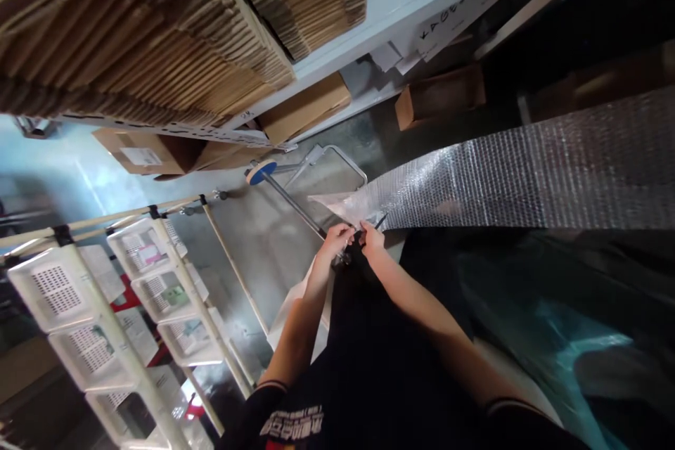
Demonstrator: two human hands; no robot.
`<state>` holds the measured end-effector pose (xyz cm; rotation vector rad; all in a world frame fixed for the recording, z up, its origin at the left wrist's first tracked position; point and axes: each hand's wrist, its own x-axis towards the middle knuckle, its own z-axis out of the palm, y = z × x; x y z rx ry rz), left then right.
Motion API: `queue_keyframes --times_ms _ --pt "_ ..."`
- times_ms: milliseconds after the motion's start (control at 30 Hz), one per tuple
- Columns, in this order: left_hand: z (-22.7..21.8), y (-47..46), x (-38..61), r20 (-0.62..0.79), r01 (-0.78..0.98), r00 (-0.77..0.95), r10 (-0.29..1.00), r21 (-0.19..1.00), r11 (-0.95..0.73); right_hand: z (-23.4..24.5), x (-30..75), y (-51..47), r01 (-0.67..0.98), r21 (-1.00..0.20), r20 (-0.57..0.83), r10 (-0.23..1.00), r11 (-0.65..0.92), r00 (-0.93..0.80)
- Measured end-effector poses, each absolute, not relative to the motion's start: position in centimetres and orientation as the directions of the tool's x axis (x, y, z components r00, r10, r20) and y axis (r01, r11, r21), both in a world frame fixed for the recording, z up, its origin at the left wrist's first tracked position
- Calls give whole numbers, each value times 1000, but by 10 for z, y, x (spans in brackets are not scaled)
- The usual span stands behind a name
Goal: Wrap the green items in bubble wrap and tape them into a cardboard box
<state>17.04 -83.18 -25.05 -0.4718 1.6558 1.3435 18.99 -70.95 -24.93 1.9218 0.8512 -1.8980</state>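
The work is looking midway to me. A long, clear bubble-wrap sheet [485,179] is stretching from the centre of the frame to its right edge, running in one length and narrowing to a thin corner left of centre. I am seeing no piece lying apart from it, so nothing appears finished; how much is left I cannot tell.

At the centre, the left hand [336,240] is curling its fingers close together, though I cannot tell if anything is between them. The right hand [373,239], just beside it, seems to be gripping a thin dark tool [381,221] near the sheet's lower edge.

Grey floor [237,225] is showing beyond the hands, where a metal pole [292,204] is slanting towards a blue-edged disc [261,172]. Flattened cardboard [158,63] is crowding the upper left, white baskets [53,288] are filling the lower left, and an open carton [443,95] is sitting upper right of centre.
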Motion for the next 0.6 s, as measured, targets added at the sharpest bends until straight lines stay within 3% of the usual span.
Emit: queue_keyframes --times_ms 233,367,600 --pt "-243 -835 170 -793 -676 -568 218 601 426 -254 179 -688 654 -279 -929 370 -703 1" --pt "-240 -855 167 -751 -586 -645 139 603 541 -256 166 -660 666 -339 -882 470 -665 20" --pt "-231 -883 165 -665 -483 -745 51 591 646 -265 131 -571 657 -527 -750 658 -539 -61"
